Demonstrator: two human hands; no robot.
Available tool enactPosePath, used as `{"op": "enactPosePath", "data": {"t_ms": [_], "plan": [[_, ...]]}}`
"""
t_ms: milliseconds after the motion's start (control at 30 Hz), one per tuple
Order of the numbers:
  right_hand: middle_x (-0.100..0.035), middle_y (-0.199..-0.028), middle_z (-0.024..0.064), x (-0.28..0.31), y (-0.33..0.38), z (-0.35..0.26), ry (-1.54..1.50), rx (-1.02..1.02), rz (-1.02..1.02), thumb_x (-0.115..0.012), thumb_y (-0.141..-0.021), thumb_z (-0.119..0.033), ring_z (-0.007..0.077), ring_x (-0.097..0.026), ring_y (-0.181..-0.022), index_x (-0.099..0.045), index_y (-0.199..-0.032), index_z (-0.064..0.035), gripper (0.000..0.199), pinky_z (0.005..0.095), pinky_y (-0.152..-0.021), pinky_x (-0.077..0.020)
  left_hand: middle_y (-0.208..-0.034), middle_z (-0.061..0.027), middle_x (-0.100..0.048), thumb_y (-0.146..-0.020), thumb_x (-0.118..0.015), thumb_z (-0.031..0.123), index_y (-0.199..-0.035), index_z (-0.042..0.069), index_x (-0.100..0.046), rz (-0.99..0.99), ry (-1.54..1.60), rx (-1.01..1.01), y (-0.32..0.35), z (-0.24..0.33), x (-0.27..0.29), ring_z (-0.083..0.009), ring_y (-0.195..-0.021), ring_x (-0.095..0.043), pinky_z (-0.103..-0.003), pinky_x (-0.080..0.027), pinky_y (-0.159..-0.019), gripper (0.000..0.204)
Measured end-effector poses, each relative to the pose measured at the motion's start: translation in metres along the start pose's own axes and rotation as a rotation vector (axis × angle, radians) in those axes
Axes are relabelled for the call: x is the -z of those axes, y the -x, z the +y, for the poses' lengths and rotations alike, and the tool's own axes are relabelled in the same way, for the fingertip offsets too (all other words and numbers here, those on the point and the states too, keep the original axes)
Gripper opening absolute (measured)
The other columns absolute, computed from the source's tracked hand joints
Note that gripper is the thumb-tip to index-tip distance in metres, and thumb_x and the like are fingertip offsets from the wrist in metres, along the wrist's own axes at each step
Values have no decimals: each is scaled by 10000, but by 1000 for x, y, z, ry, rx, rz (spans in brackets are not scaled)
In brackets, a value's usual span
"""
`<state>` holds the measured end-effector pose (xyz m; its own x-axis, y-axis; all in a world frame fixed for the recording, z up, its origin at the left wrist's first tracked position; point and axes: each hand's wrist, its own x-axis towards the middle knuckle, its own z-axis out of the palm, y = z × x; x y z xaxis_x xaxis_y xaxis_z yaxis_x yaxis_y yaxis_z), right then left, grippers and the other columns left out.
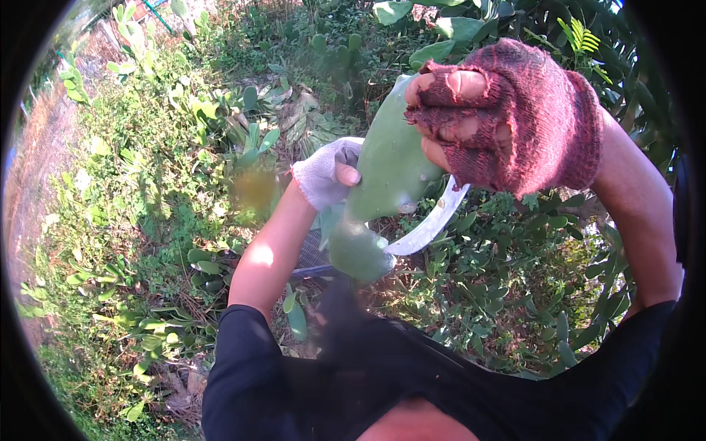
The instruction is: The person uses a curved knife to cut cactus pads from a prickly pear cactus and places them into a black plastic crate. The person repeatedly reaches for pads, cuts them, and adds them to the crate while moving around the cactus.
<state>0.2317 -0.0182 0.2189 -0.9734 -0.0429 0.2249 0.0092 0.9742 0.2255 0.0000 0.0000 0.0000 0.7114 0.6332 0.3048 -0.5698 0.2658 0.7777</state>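
A large green cactus pad (390,162) is held up in front of me, with a smaller pad (357,250) at its lower end. My left hand (334,173), in a pale fingerless glove, grips the large pad's left edge with the thumb on its face. My right hand (496,117) wears a torn dark red knitted glove, its fingers curled in front of the pad's upper right. From beneath that hand comes a curved knife (434,220), its handle hidden in the fist. The blade's tip touches or lies very near the small pad's right side.
Prickly pear plants (588,294) grow close on the right and at the top. Low green weeds (169,198) cover the ground at left, beside a bare dirt strip (48,162). A grey mesh object (312,253) with a bluish edge shows partly below my left wrist.
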Motion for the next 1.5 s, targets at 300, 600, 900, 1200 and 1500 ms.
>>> {"op": "enactPosePath", "data": {"t_ms": [300, 600, 900, 1200, 1500], "plan": [[-617, -1197, 105, 38, -65, 10, -1181, -913, -844, -363, -1028, -190, 134, -634, -964, -549, -1229, -38, 313, 258, -882, -534, -1183, -100, -607, -906, -596, 131, -1312, 25, -489, 544, -552, -62, 9, -6, 19, -197, -994, -598, -384, -508, -882, 433], [-618, -1166, 102, 6, -48, 4, -581, -543, -550, -396, -1008, -202, 141, -633, -947, -558, -1207, -41, 303, 268, -863, -532, -1250, -171, -556, -907, -636, 326, -1346, -42, -430, 1052, -417, -139, 124, -97, 42, -237, -1078, -586, -385, -496, -936, 608], [-619, -1135, 100, -16, -45, 5, -488, -596, -499, -428, -989, -214, 148, -631, -930, -568, -1185, -44, 295, 278, -843, -529, -1258, -211, -554, -659, -847, 270, -1317, -25, -466, 1152, -1222, -24, 83, -107, -14, -315, -1129, -575, -375, -464, -970, 816], [-619, -1105, 98, -33, -46, 9, -446, -623, -462, -461, -969, -225, 155, -629, -913, -577, -1163, -48, 288, 288, -824, -527, -1121, -127, -647, -711, -783, 74, -1246, -25, -546, 1039, -1407, -104, 61, -49, 15, -176, -999, -632, -296, -509, -888, 593], [-620, -1074, 96, -43, -42, 19, -432, -648, -441, -493, -950, -237, 162, -628, -895, -587, -1141, -51, 283, 298, -804, -525, -852, -138, -651, -809, -654, 445, -910, 51, -663, 922, -1454, 199, 34, -20, 19, -299, -759, -635, -387, -494, -697, 407]]}}
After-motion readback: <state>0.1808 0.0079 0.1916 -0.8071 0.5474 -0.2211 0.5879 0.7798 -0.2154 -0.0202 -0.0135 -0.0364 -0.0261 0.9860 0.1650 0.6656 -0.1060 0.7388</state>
